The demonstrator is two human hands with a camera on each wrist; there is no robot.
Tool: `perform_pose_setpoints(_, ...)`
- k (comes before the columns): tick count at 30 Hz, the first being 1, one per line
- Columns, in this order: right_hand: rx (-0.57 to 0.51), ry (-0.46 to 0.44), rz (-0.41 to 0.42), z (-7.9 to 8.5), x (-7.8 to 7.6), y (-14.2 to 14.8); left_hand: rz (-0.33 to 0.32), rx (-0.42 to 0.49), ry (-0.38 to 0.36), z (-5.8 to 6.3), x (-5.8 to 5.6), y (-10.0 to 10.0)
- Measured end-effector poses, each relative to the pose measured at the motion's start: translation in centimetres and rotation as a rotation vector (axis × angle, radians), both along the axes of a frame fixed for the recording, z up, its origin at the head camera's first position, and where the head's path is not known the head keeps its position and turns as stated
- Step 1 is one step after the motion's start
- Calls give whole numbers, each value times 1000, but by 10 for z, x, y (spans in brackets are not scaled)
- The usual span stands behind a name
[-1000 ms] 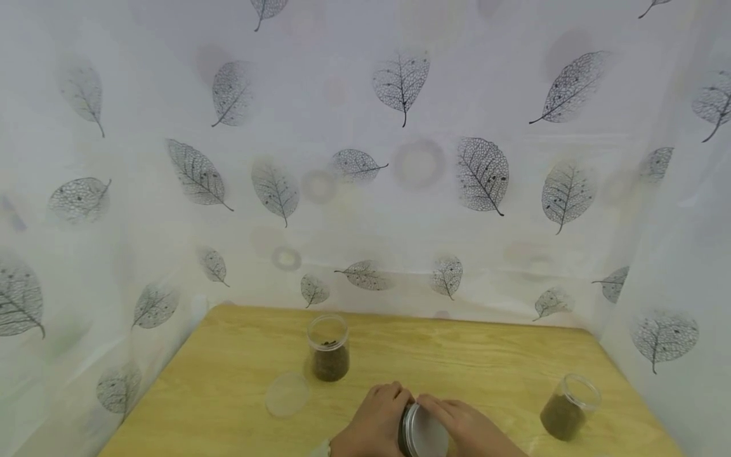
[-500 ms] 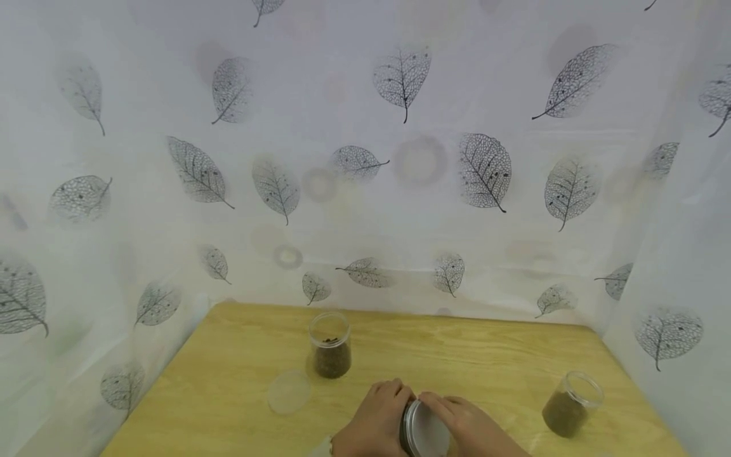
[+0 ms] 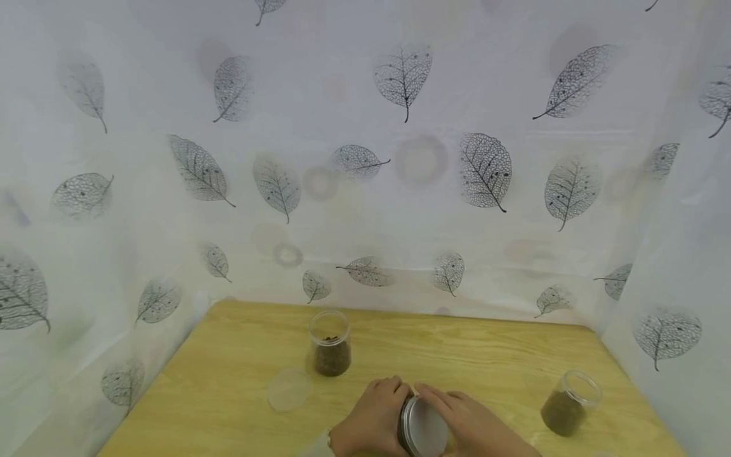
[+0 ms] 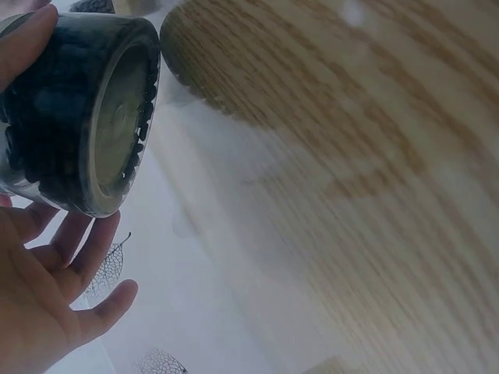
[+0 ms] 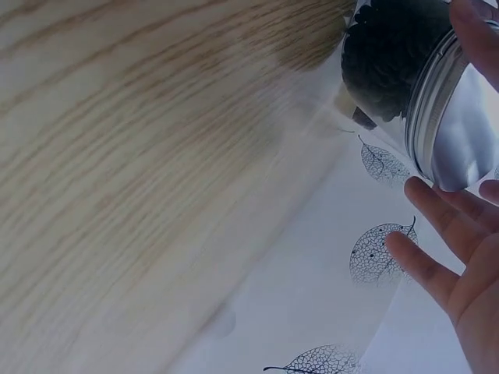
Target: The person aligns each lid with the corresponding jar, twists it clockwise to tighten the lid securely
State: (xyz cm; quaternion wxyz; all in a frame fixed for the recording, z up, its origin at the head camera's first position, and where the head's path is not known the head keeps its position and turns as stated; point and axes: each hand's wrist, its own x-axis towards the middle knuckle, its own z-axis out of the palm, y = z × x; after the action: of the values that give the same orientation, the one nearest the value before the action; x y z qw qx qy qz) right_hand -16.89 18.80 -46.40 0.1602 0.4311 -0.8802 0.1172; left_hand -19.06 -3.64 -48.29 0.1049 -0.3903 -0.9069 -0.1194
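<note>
A clear jar (image 4: 54, 101) of small dark pieces is held tilted on its side between both hands, low in the head view. My left hand (image 3: 374, 416) grips its body, the thumb on one side and fingers on the other. In the left wrist view its round base faces the camera. My right hand (image 3: 476, 422) holds the silver screw lid (image 3: 427, 428) by its rim, thumb and fingers on opposite sides. The lid sits on the jar's mouth. Dark contents show through the wall beside the lid in the right wrist view.
On the wooden table (image 3: 240, 355), an uncovered clear jar (image 3: 331, 355) with brown contents stands behind the hands. Beside it lies a translucent disc (image 3: 289, 389). Another uncovered jar (image 3: 565, 409) is at the right. A leaf-printed sheet (image 3: 365, 216) surrounds the table.
The right fingertips have shifted slightly leftward on the lid's rim. Both hands keep their hold, and the other jars stay in place.
</note>
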Motion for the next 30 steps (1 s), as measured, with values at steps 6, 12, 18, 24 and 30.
perform_pose_setpoints(6,9,-29,47,-1,-5,3,-19,14,-32,0,-1,-2)
perform_pose_setpoints(12,32,-43,114,-4,-9,5,-13,19,-65,1,-1,-3)
perform_pose_setpoints(18,22,-23,92,-5,-8,4,-16,47,-36,-2,-1,-2)
perform_pose_setpoints(24,2,37,100,-4,-7,2,-15,71,-22,-5,0,-1)
perform_pose_setpoints(30,-11,66,96,-6,-7,1,1,60,-15,-3,0,0)
